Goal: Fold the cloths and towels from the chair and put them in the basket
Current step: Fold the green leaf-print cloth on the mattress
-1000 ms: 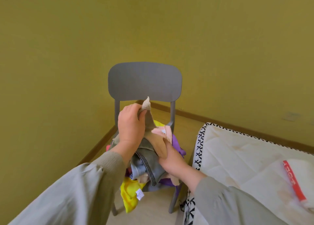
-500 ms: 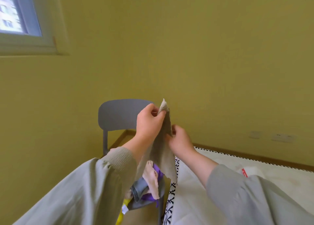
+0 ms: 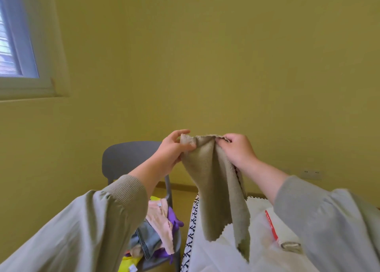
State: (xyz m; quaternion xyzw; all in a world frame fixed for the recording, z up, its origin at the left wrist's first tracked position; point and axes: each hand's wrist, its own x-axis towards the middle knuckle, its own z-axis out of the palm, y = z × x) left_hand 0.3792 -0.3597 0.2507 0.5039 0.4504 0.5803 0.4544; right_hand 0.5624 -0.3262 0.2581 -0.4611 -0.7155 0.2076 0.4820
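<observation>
Holding beige cloth (image 3: pixel 216 189) up before wall (image 3: pixel 226 66), we pinch top edge: left hand (image 3: pixel 170 152) at one corner, right hand (image 3: pixel 238 150) at other, fingertips buried in fold; pile (image 3: pixel 158 230) on chair (image 3: pixel 127 158) partly hidden behind left sleeve (image 3: pixel 92 220)

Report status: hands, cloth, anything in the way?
Left hand and right hand both pinch the top edge of the tan cloth. It hangs down, unfolded. Nothing blocking; more cloths piled on the grey chair, basket not in view.
</observation>
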